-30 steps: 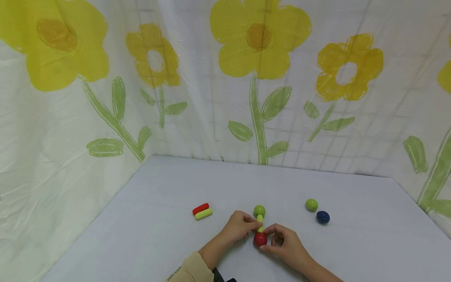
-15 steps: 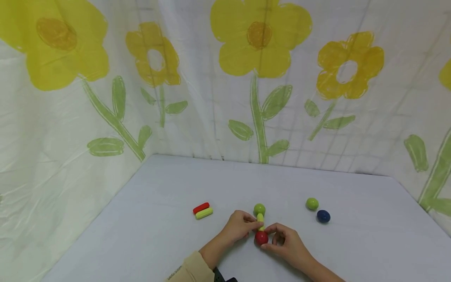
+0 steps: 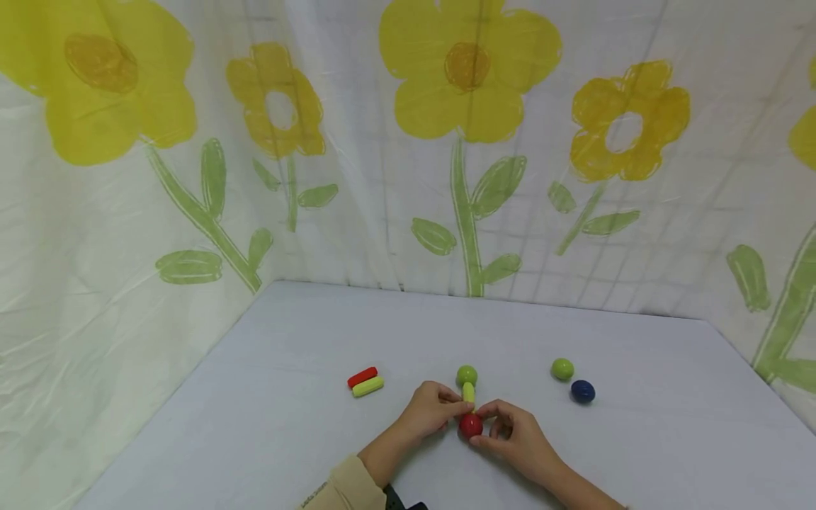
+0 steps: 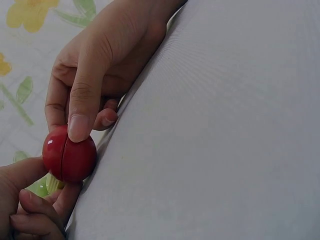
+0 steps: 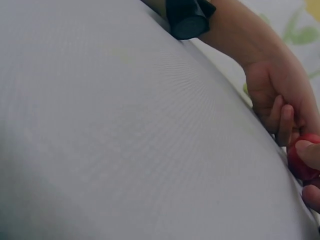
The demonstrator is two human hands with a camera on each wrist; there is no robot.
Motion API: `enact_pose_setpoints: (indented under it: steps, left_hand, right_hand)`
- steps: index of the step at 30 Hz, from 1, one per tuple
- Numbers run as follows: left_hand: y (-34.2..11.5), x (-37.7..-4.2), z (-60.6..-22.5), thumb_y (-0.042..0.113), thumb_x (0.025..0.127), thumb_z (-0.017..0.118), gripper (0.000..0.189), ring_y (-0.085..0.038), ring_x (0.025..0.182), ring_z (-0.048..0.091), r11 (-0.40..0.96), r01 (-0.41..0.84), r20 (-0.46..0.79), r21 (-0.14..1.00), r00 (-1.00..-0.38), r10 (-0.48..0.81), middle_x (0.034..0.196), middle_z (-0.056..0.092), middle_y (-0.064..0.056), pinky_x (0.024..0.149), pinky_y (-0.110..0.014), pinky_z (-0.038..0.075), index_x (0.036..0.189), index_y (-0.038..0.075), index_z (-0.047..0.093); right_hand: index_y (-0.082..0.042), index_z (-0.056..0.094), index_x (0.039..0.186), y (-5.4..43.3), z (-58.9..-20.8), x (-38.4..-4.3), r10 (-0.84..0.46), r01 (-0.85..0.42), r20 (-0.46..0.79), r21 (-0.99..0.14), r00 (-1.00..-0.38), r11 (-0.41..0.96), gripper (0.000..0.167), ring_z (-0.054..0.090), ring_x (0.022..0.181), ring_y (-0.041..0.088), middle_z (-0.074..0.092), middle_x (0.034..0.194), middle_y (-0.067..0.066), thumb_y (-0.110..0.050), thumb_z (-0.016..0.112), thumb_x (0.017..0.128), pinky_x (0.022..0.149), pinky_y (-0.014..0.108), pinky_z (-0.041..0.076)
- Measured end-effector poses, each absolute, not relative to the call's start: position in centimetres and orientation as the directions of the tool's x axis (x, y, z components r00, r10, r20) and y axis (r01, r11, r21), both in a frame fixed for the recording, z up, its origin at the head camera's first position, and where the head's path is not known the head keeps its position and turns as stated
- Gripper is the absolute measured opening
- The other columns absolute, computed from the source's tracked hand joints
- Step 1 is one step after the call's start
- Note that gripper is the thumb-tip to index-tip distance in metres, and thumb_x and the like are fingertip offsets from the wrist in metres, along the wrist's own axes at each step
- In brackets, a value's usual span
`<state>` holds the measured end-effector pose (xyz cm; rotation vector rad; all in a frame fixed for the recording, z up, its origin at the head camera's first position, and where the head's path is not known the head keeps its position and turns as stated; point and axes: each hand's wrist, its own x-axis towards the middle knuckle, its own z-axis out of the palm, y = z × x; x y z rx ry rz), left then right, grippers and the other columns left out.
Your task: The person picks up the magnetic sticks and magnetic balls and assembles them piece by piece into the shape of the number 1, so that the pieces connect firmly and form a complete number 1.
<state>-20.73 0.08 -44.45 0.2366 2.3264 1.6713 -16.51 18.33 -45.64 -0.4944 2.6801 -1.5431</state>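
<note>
My left hand [image 3: 428,412] pinches a short yellow rod [image 3: 468,391] between thumb and fingers, low over the table. A shiny red ball [image 3: 470,426] sits at the rod's near end, and my right hand [image 3: 519,438] grips it with thumb and fingertips. At the rod's far end is a light green ball [image 3: 467,375], in line with the other two. The left wrist view shows a seam running round the red ball [image 4: 67,155], with the right thumb pressed on it. Fingers partly cover the joint between rod and red ball.
Left of the hands, a red rod [image 3: 362,377] and another yellow rod [image 3: 367,387] lie side by side. A second green ball [image 3: 562,369] and a dark blue ball [image 3: 583,392] rest to the right. A flower-printed curtain [image 3: 357,234] hangs behind the white table [image 3: 306,333].
The red ball, yellow rod and green ball have slid slightly away from me in line. Less of the rod shows between the left fingers and the red ball. Both hands keep their hold.
</note>
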Motion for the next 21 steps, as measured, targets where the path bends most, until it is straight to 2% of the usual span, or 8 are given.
enact_pose_setpoints:
  steps: [12, 21]
  left_hand:
    - [-0.8, -21.0, -44.7, 0.026, 0.082, 0.071, 0.024, -0.006, 0.045, 0.04, 0.323, -0.029, -0.122, 0.946, -0.954, 0.273, 0.066, 0.058, 0.005, 0.043, -0.018, 0.034, 0.089, 0.004, 0.071]
    - [-1.7, -21.0, -44.5, 0.027, 0.082, 0.071, 0.024, -0.007, 0.048, 0.041, 0.318, -0.029, -0.124, 0.948, -0.951, 0.283, 0.071, 0.062, 0.003, 0.046, -0.02, 0.035, 0.09, 0.004, 0.071]
  right_hand:
    - [-0.003, 0.062, 0.101, 18.0, -45.8, -17.9, -0.288, -0.292, 0.175, -0.852, -0.941, 0.435, 0.035, 0.049, 0.062, 0.0, 0.064, 0.087, 0.007, -0.02, 0.077, 0.075, 0.055, 0.019, 0.043]
    - [-0.001, 0.061, 0.105, 17.9, -45.2, -18.9, -0.269, -0.249, 0.134, -0.853, -0.954, 0.458, 0.034, 0.048, 0.062, 0.001, 0.062, 0.084, 0.007, -0.013, 0.075, 0.077, 0.054, 0.018, 0.041]
